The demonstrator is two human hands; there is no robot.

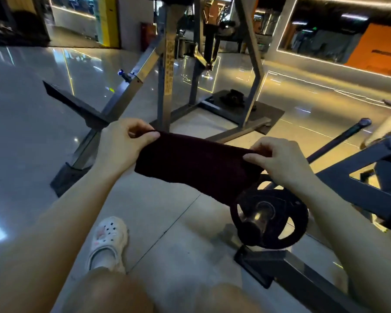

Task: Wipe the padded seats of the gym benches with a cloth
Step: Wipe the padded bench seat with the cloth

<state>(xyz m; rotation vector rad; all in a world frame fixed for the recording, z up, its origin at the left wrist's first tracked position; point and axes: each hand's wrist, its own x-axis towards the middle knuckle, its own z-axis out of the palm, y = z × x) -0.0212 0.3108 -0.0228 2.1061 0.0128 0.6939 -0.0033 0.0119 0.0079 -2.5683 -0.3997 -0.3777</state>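
At the far left the glossy grey floor point(20, 132) carries streaks of reflected light, and the rooms beyond it are too dark to read. A grey steel machine frame point(163, 86) stands ahead, its angled leg ending in a dark foot on the tiles; the top of the frame is cut off by the upper edge. A yellow label runs down 1 upright, but its print is too blurred to make out.

The left hand point(122, 143) is raised in front of the body, its thumb and curled fingers pinching the top left corner of the dark maroon cloth point(194, 163). The cloth is stretched between both hands in mid-air, above the floor and touching no pad; it looks folded double, though the dim light makes that uncertain. Its lower right edge hangs in front of the black weight plate point(270, 219), hiding the plate's upper rim.

Below, 1 white clog point(108, 240) with small charms shows on the tiles; the other foot is hidden behind the bare knees at the bottom edge.

The right hand point(278, 159) grips the cloth's top right corner, fingers curled over the edge with the thumb beneath.

The plate sits on a chrome peg of a dark machine frame point(370, 188) that runs off the right edge. A tan padded shape point(388, 129) at the far right is mostly cut off.
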